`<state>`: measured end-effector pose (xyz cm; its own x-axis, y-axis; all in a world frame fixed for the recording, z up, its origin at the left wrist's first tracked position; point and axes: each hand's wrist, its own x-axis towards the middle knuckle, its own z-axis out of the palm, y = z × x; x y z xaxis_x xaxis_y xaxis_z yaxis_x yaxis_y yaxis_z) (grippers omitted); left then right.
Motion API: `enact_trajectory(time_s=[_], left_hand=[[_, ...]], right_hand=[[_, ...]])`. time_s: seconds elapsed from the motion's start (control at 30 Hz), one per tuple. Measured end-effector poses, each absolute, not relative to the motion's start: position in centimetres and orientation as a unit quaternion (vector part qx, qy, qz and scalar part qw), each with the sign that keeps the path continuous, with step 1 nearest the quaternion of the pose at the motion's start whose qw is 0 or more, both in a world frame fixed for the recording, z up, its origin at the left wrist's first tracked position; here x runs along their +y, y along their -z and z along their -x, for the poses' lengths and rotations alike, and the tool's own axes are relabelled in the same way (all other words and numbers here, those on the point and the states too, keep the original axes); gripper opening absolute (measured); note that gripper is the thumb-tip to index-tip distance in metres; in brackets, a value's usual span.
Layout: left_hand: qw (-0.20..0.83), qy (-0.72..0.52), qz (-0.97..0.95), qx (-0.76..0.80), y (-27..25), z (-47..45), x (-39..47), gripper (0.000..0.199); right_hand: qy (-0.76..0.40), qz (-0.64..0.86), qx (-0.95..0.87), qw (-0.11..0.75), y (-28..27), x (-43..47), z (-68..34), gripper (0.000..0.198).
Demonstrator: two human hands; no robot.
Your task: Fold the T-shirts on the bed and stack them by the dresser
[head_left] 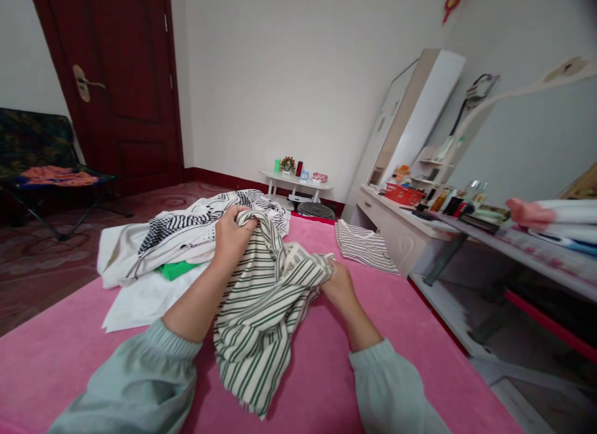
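A cream garment with dark green stripes [256, 316] hangs crumpled between my two hands, over the pink bedspread [317, 372]. My left hand [233, 232] is closed on its upper left part, the thumb and fingers pinching the cloth. Farther right and a little lower, my right hand [338, 285] grips another part of the same garment; its fingertips are partly hidden by the cloth. Whether the garment is a shirt or something else, I cannot tell from its bunched shape.
White patterned clothes [186, 226] lie piled at the left, with a green cloth [177, 270] under them. A folded striped garment [364, 244] rests near the right edge. A low white table [298, 181] stands beyond, a dresser [392, 226] at right, a folding chair [51, 154] at left.
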<state>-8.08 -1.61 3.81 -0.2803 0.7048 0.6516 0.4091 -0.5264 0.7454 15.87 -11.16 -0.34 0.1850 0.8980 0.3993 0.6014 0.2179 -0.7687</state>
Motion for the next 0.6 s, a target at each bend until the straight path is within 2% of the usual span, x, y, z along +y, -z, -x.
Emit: enact_trajectory(time_s=[0.1, 0.13, 0.2, 0.27, 0.33, 0.47, 0.53, 0.6], left_hand=[[0.114, -0.706, -0.548, 0.434, -5.4, 8.3, -2.6, 0.019], [0.116, -0.718, -0.542, 0.421, -6.0, 8.3, -3.0, 0.019], [0.119, -0.731, -0.538, 0.403, -7.2, 8.4, -4.0, 0.016], [0.119, -0.736, -0.535, 0.397, -8.4, 8.4, -5.0, 0.015], [0.122, -0.744, -0.529, 0.39, -9.5, 8.2, -6.0, 0.015], [0.155, -0.729, -0.572, 0.344, -11.1, 7.3, -8.4, 0.015], [0.194, -0.671, -0.636, 0.329, -11.5, 7.4, -9.8, 0.018], [0.25, -0.556, -0.723, 0.325, -11.4, 8.3, -11.1, 0.028]], right_hand=[[-0.12, 0.558, -0.467, 0.675, -2.2, -12.0, -17.6, 0.02], [-0.1, 0.544, -0.434, 0.711, -3.1, -12.7, -18.2, 0.023], [-0.052, 0.527, -0.434, 0.729, -4.7, -14.4, -19.4, 0.028], [-0.007, 0.542, -0.499, 0.677, -5.8, -16.5, -20.4, 0.031], [-0.024, 0.576, -0.588, 0.567, -6.1, -18.7, -21.3, 0.028], [-0.249, 0.577, -0.702, 0.336, -5.7, -22.7, -22.1, 0.016], [-0.32, 0.58, -0.694, 0.281, -5.7, -24.5, -22.6, 0.015], [-0.342, 0.602, -0.667, 0.276, -6.0, -26.3, -23.5, 0.015]])
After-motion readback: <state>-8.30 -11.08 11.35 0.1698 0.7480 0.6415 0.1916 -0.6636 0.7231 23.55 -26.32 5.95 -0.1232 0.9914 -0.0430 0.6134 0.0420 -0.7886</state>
